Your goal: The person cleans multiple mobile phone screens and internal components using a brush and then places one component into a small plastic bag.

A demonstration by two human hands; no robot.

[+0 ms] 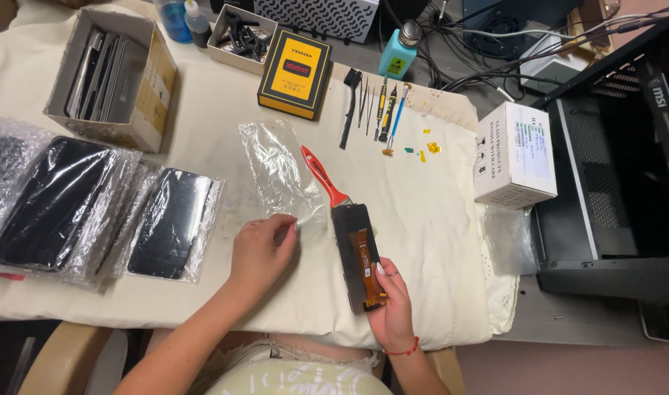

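Note:
My right hand [393, 307] grips the near end of a black phone screen [355, 245] lying back side up on the cloth, its orange flex cable [367, 265] showing. My left hand [260, 252] pinches the near edge of an empty clear plastic bag [277, 168] to the left of the screen. A red-handled brush [323, 176] lies with its head against the screen's far end, partly over the bag.
Several bagged black screens [166, 223] lie at the left. A cardboard box of parts [111, 73], a yellow-and-black box [294, 73], hand tools [378, 110], a liquid dispenser bottle [400, 51], a white carton [516, 153] and a black computer case [627, 168] surround the cloth-covered table [437, 234].

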